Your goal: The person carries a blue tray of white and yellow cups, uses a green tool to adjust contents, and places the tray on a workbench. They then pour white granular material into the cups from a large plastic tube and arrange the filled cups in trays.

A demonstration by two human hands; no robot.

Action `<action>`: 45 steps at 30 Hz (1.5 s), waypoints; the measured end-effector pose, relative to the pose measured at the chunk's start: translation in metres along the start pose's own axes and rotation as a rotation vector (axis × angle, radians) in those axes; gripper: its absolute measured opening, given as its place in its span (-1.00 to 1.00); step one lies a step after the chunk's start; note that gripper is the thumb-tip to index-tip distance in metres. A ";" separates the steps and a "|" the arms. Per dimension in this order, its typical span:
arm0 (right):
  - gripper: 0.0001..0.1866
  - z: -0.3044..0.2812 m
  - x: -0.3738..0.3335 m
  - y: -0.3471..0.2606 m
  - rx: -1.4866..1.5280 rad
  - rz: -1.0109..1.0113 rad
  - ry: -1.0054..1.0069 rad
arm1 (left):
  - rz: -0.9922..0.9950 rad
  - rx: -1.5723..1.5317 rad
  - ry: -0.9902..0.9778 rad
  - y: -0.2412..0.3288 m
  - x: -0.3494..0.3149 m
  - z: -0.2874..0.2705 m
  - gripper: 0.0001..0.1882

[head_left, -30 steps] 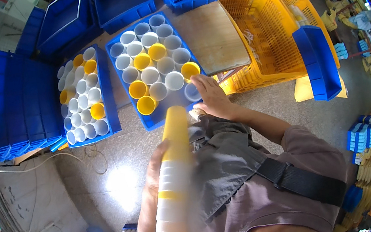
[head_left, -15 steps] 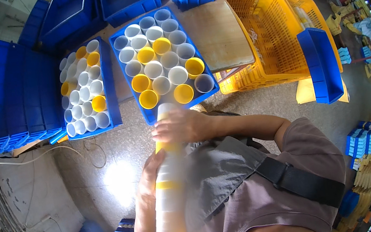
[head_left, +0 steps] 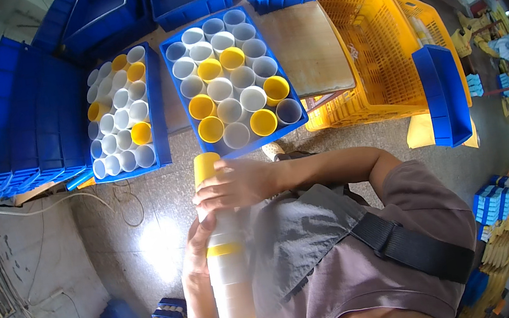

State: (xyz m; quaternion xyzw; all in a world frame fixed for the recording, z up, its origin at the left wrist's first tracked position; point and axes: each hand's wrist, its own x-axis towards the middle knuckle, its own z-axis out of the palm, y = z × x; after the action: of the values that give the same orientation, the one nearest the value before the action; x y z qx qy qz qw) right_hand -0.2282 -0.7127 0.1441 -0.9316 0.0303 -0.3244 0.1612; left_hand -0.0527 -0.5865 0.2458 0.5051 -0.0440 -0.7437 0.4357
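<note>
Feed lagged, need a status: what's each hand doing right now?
Left hand: closed around the stack of nested cups.
Right hand: gripping the stack's upper end, by its yellow top cup.

Cup stack nearest body; cup-filled bin ahead, second bin left, mesh crate right.

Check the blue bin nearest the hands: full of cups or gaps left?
Nearly full. The blue bin holds upright white and yellow cups in tight rows; a small gap shows at its near-left corner.

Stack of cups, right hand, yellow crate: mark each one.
stack of cups (head_left: 230,286), head view, white middle section.
right hand (head_left: 238,184), head view, back of the hand.
yellow crate (head_left: 375,44), head view, mesh floor.
</note>
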 end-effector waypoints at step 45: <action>-0.50 -0.069 0.047 0.197 -0.268 0.829 0.189 | 0.233 -0.043 0.605 0.137 0.171 -0.332 -0.42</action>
State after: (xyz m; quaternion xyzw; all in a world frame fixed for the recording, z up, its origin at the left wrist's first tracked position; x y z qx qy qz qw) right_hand -0.2241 -0.9259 0.1605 -0.8197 0.4576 -0.3092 0.1521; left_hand 0.2736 -0.6652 0.0321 0.6855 0.0457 -0.5057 0.5218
